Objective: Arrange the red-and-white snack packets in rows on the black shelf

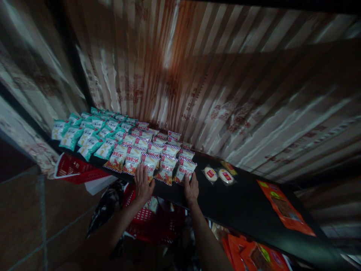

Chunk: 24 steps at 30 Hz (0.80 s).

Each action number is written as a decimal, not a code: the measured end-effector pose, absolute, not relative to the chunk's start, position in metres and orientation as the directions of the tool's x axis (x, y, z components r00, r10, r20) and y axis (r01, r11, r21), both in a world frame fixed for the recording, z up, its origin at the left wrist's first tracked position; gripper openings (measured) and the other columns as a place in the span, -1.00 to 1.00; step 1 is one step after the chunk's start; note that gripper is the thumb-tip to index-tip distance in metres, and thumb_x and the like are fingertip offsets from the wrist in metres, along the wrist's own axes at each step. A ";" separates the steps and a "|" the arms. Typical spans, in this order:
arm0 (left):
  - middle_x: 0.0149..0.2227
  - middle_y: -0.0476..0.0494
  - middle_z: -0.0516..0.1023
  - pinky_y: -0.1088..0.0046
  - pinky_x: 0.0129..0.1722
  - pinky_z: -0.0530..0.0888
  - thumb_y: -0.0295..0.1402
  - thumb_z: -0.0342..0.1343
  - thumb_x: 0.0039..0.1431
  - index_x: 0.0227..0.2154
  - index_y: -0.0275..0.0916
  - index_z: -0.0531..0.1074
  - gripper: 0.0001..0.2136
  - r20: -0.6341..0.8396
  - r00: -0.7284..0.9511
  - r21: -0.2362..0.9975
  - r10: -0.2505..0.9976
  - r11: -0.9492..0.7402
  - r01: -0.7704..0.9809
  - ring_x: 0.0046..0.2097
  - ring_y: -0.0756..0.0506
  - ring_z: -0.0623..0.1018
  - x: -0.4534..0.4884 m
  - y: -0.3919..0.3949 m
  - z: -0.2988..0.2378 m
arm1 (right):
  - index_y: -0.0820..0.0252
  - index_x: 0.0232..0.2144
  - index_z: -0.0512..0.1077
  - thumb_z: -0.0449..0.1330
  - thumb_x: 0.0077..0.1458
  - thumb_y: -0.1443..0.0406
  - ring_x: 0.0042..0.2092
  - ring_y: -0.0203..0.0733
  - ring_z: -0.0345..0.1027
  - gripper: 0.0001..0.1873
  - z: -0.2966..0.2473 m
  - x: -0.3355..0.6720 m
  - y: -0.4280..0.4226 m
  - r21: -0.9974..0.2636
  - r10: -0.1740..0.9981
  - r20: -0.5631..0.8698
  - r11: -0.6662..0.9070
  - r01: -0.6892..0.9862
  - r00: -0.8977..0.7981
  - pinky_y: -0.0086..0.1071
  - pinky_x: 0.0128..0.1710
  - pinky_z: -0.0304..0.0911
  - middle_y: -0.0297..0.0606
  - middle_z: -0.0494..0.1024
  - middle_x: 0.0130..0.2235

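Rows of small white, red and orange snack bags point(167, 165) with striped top edges stand on a black shelf. My left hand point(143, 184) rests its outstretched fingers against the front of a snack bag point(150, 162) in the nearest row. Farther right, my right hand point(192, 188) touches the lower front of the end bag point(184, 167), fingers extended and not wrapped round it. Both hands are open. Teal-and-white snack bags point(90, 145) fill the shelf's left end, beside the striped ones.
Round wrapped snacks point(226, 176) and an orange packet point(284, 207) lie on the black shelf point(239, 199). Below are a red basket point(158, 226) holding some packets, another red basket point(75, 169) at the left, and more orange packets point(254, 252). Pleated printed sheeting point(220, 75) hangs behind.
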<state>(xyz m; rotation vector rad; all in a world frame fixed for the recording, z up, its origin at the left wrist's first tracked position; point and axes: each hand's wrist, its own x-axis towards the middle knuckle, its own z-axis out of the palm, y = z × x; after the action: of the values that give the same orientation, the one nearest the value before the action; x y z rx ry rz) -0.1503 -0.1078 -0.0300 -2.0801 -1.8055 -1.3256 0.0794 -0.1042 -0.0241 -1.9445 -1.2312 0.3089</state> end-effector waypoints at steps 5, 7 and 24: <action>0.26 -0.51 0.09 -0.10 0.17 0.18 -0.41 0.04 0.15 0.25 -0.37 -0.04 -0.37 0.643 -0.077 0.468 0.762 -0.312 0.827 0.31 -0.37 0.04 -0.147 -0.106 -0.028 | 0.36 0.20 0.15 -0.23 0.10 -0.17 0.19 0.09 0.14 -0.13 -0.023 0.080 -0.104 -0.724 0.849 0.189 -0.218 0.654 0.493 -0.08 0.15 0.04 0.05 0.30 0.18; 0.26 -0.51 0.08 -0.10 0.17 0.17 -0.41 0.03 0.15 0.25 -0.36 -0.03 -0.39 0.647 -0.067 0.464 0.759 -0.323 0.825 0.32 -0.36 0.02 -0.144 -0.104 -0.025 | 0.38 0.20 0.15 -0.22 0.09 -0.18 0.19 0.10 0.14 -0.11 -0.021 0.079 -0.105 -0.727 0.852 0.171 -0.230 0.647 0.495 -0.08 0.15 0.04 0.07 0.29 0.18; 0.25 -0.53 0.14 -0.04 0.18 0.13 -0.28 -0.03 0.19 0.23 -0.42 0.03 -0.42 0.673 0.006 0.395 0.739 -0.367 0.842 0.30 -0.35 0.09 -0.141 -0.090 -0.020 | 0.36 0.18 0.18 -0.22 0.11 -0.17 0.16 0.09 0.18 -0.15 -0.022 0.077 -0.107 -0.718 0.842 0.217 -0.205 0.665 0.494 -0.09 0.14 0.06 0.06 0.34 0.14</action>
<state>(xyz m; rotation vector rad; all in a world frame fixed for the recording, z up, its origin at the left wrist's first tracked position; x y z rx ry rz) -0.1411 -0.0900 -0.0204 -2.1395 -1.6931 -1.2984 0.0771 -0.1070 -0.0218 -1.9465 -1.2430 0.2825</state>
